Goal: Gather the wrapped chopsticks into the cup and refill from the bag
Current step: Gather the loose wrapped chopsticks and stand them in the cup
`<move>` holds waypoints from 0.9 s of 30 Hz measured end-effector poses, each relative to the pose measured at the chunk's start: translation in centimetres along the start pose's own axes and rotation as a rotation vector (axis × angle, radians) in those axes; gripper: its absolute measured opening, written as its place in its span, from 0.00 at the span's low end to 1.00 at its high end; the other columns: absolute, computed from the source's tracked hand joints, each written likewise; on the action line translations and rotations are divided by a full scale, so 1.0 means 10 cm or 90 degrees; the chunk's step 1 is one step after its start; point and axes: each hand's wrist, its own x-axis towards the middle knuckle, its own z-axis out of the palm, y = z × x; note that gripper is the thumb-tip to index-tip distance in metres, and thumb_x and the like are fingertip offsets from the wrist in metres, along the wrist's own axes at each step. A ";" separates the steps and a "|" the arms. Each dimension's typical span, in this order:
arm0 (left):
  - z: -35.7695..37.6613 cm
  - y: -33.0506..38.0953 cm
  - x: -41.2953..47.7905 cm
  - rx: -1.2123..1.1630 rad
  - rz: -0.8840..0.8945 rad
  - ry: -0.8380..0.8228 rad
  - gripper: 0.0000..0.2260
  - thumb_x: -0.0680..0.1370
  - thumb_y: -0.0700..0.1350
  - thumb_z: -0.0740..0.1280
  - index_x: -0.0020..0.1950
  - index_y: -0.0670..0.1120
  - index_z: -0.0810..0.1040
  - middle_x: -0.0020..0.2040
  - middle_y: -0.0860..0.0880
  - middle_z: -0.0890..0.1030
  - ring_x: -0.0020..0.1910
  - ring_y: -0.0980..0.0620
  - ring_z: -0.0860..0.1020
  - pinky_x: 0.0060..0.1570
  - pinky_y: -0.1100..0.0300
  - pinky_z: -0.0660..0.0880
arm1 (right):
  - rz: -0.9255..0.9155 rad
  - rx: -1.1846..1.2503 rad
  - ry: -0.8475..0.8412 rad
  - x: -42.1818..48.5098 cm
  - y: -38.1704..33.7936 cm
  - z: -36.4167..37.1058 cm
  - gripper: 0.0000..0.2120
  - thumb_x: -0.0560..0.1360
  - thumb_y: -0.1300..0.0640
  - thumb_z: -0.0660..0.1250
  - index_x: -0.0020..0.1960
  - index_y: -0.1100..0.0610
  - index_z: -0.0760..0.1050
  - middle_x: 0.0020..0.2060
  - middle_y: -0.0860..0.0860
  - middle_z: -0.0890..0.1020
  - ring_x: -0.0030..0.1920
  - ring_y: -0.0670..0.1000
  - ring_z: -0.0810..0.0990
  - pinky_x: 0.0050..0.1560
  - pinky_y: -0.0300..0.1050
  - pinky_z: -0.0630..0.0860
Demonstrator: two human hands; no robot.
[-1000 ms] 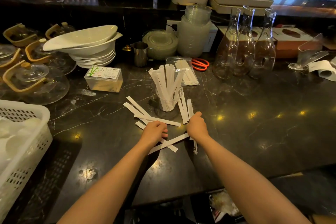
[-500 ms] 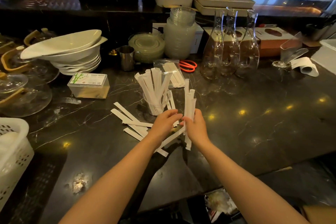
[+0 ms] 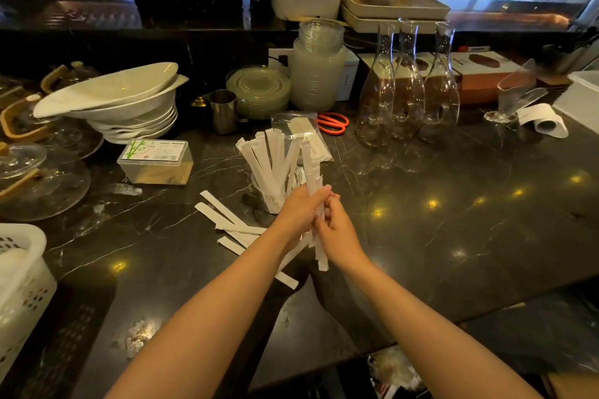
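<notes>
- loose wrapped chopsticks (image 3: 223, 214) lie flat on the counter (image 3: 453, 220), around 9 o'clock of the hands
- left hand (image 3: 299, 210) and right hand (image 3: 337, 230) both clamp a bundle (image 3: 312, 178), long axis upright
- cup (image 3: 275, 194) sits at 11 o'clock, left hand nearer
- a second ago the bundle lay flat; now it's raised

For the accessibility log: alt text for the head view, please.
Both hands, left hand and right hand, hold a bundle of wrapped chopsticks upright beside a cup already holding more. Loose chopsticks lie on the dark counter.
</notes>
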 end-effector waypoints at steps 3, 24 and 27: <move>-0.03 0.00 -0.02 -0.035 -0.003 0.043 0.15 0.79 0.50 0.55 0.43 0.48 0.80 0.48 0.47 0.82 0.45 0.51 0.80 0.45 0.59 0.76 | 0.021 0.019 -0.017 0.02 0.00 0.02 0.12 0.77 0.57 0.58 0.60 0.51 0.65 0.46 0.42 0.77 0.47 0.38 0.77 0.38 0.25 0.75; -0.63 0.10 -0.01 -0.376 0.076 0.303 0.18 0.79 0.47 0.53 0.30 0.48 0.69 0.18 0.53 0.72 0.28 0.52 0.71 0.47 0.51 0.71 | 0.327 0.310 -0.271 -0.12 0.08 0.58 0.06 0.73 0.66 0.63 0.47 0.60 0.77 0.41 0.54 0.83 0.42 0.50 0.83 0.45 0.43 0.79; -0.80 0.13 -0.05 -0.452 0.094 0.329 0.15 0.79 0.48 0.54 0.34 0.47 0.67 0.19 0.54 0.69 0.21 0.57 0.69 0.32 0.60 0.71 | 0.304 0.238 -0.279 -0.09 0.03 0.59 0.05 0.73 0.64 0.64 0.43 0.59 0.78 0.38 0.53 0.83 0.38 0.48 0.84 0.41 0.40 0.80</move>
